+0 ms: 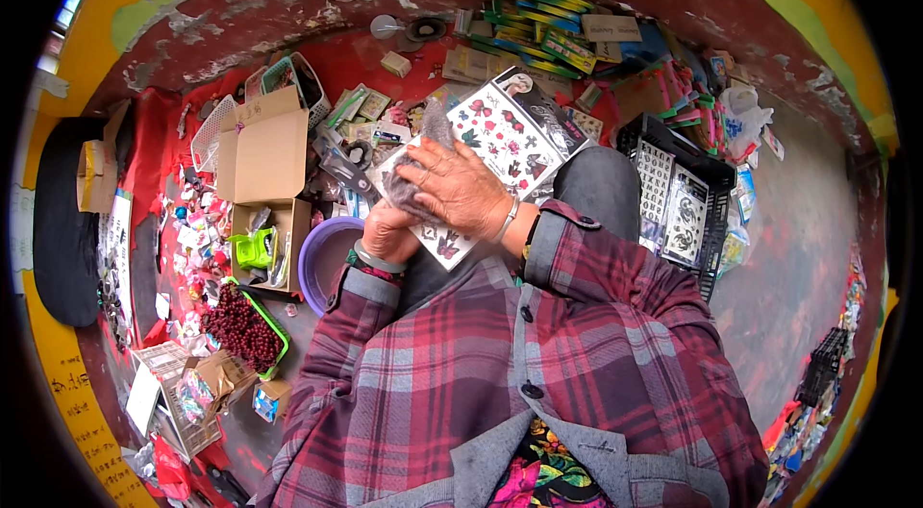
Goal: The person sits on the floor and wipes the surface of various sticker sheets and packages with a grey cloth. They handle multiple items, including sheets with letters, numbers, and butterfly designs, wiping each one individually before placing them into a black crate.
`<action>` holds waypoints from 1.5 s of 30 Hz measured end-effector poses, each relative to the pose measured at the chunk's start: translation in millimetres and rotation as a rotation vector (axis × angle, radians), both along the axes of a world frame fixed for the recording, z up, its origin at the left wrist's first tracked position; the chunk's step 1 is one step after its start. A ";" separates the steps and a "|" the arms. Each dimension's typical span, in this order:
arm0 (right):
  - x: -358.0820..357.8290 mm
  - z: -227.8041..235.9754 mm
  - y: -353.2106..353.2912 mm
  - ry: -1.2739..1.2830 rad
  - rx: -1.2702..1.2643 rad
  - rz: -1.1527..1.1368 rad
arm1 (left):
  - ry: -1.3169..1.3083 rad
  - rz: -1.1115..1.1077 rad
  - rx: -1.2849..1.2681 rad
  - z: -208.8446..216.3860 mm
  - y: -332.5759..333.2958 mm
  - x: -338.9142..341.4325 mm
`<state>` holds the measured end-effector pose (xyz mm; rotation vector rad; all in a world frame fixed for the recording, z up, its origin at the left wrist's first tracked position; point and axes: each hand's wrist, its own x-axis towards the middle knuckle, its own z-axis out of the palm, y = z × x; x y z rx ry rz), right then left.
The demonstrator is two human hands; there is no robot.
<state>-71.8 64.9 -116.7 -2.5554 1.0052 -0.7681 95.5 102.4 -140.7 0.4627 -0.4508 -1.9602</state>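
Note:
A white sticker sheet (511,148) with red, green and dark flower and butterfly designs and a black header lies slanted across my lap. Its lower corner reaches below my hands. My right hand (460,186) is bent over a crumpled grey cloth (436,124), pressing it against the sheet's left part. Close beside it, my left hand (386,231) grips the sheet's left edge, its fingertips partly hidden by the cloth and the right hand. A purple basin (311,270) stands just left of my left hand.
At right is a black crate (718,172) with black-and-white sheets. Left stand an open cardboard box (261,157) and a green-rimmed tray (283,343) of dark red beads. Ahead are piled yellow-green boxes (553,20) by the wall. Small packets (197,234) litter the red-covered floor.

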 end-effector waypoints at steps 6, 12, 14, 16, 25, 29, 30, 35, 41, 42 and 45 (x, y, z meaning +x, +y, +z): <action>-34.6 -10.9 -33.1 -0.006 0.051 -0.312 | -0.038 0.008 0.028 19.7 -0.1 -8.3; -22.8 -16.0 -1.3 -0.109 -0.008 -0.146 | -0.025 0.002 0.009 19.4 -0.8 -14.0; 0.3 -1.5 15.1 -0.110 0.054 0.004 | -0.104 -0.018 -0.042 5.7 -0.3 -5.8; 6.4 3.8 10.5 -0.118 0.081 0.039 | -0.121 0.002 0.008 8.4 2.9 -4.4; -53.1 -20.0 -48.3 -0.100 0.150 -0.413 | -0.052 0.064 0.042 10.2 1.9 -9.0; -74.9 0.5 -41.3 -0.330 0.164 -0.592 | 0.010 0.105 0.031 9.4 2.5 -8.6; -71.2 6.2 -36.7 -0.393 -0.018 -0.575 | 0.045 0.112 0.029 8.0 2.3 -6.5; -15.8 23.0 28.3 -0.234 -0.131 0.153 | 0.272 -0.007 0.203 -7.5 -8.0 4.7; -12.8 3.5 30.4 0.025 -0.023 0.164 | 0.135 0.084 0.204 -24.1 -7.9 21.2; -16.0 2.5 25.4 0.030 -0.020 0.111 | 0.127 0.095 0.197 -22.4 -8.8 20.4; -33.1 2.3 9.3 0.055 -0.002 -0.029 | 0.132 0.116 0.165 -24.2 -12.1 21.5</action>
